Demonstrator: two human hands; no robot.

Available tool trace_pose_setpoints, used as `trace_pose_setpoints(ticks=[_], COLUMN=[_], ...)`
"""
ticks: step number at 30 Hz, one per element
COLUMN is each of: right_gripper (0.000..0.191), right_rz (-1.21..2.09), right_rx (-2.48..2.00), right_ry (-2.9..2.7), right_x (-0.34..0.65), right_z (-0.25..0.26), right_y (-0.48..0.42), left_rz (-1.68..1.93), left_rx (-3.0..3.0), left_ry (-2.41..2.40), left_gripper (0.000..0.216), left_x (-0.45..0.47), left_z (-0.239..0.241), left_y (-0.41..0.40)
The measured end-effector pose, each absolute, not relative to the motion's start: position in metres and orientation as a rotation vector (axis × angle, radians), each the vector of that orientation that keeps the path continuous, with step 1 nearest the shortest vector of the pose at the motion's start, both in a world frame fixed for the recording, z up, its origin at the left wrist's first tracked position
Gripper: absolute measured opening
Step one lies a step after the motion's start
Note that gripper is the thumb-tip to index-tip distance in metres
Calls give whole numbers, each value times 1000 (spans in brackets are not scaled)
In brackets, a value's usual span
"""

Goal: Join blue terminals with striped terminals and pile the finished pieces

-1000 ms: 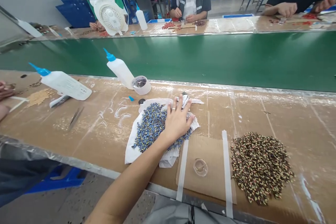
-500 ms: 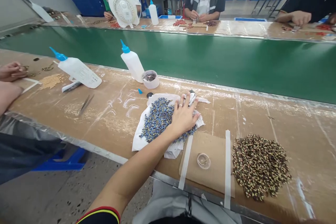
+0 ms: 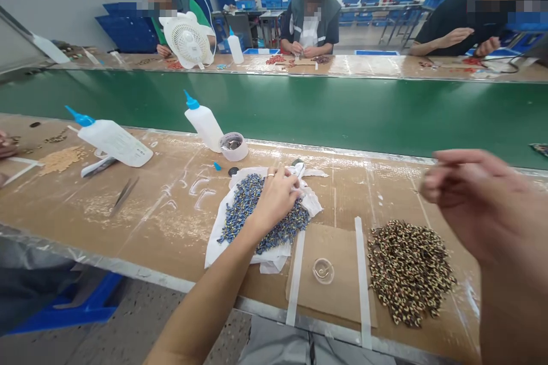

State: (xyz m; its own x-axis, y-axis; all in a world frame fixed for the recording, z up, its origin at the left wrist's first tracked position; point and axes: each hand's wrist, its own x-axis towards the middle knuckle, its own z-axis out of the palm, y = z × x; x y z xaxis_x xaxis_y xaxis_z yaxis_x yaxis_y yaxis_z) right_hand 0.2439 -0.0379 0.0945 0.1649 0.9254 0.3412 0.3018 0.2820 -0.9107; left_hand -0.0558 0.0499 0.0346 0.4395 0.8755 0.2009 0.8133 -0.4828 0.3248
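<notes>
My left hand (image 3: 274, 199) rests on a heap of small blue pieces (image 3: 244, 211) lying on a white sheet (image 3: 214, 239), its fingers curled and pinching at the sheet's far edge. My right hand (image 3: 475, 199) is raised close to the camera at the right, blurred, fingers drawn together in a pinch; what they hold is too small to see. Below it lies a heap of brown-and-yellow pieces (image 3: 406, 271). A small clear dish (image 3: 323, 270) sits on a taped cardboard pad (image 3: 338, 279) between the heaps.
Two white squeeze bottles with blue tips (image 3: 111, 140) (image 3: 203, 122), a roll of tape (image 3: 233, 146) and tweezers (image 3: 124, 194) lie on the bench at left. A green conveyor belt (image 3: 342, 108) runs behind. Other people work across it, beside a white fan (image 3: 188, 40).
My left hand's fingers have curled from flat into a pinch on the blue heap. My right hand has come up into view at the right.
</notes>
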Motion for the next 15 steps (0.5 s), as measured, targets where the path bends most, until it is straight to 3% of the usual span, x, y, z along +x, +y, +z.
trace_pose_setpoints(ticks=[4,9,15], right_gripper=[19,23,27], right_rz=[1024,1002,957], right_rx=[-1242,-1410,-1548], right_ry=[-1089,-1031,-1153], right_x=[235,235,235], right_z=[59,19,16], right_y=[-20,-11,-15], left_rz=[324,166,21], left_rx=[2444,2366,2359], left_ry=[1204,1173,1151], left_gripper=[10,7,10], left_x=[-69,-69,-69], left_z=[40,35,36], left_y=[57,56,52])
